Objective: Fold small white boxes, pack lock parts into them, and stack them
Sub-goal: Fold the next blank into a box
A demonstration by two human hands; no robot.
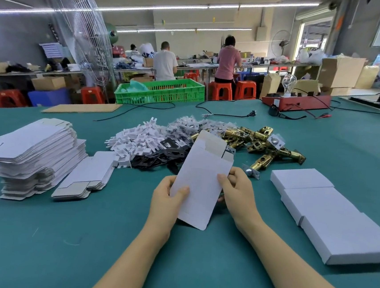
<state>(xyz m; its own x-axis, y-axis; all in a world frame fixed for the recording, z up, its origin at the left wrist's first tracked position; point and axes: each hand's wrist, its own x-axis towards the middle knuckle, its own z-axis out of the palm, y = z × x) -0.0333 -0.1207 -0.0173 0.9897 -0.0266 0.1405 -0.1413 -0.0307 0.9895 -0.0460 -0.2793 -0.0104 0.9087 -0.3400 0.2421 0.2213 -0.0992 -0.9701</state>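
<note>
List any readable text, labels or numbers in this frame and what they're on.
None readable.
Flat box held in both hands: blank white.
Finished boxes and box blanks: blank.
Red device and background cartons: any markings too small or blurred to read.

Both hands on one flat white box blank (200, 179), held tilted above the green worktop (59, 235): left hand (167, 202) pinching its lower left edge, right hand (238, 190) gripping the right edge. Far flaps open. Left: tall stack of unfolded blanks (32, 152). Behind: heaps of white plastic pieces (138, 139), black plates (169, 151), brass latches (261, 141). Right: closed white boxes (331, 211) lying side by side.
</note>
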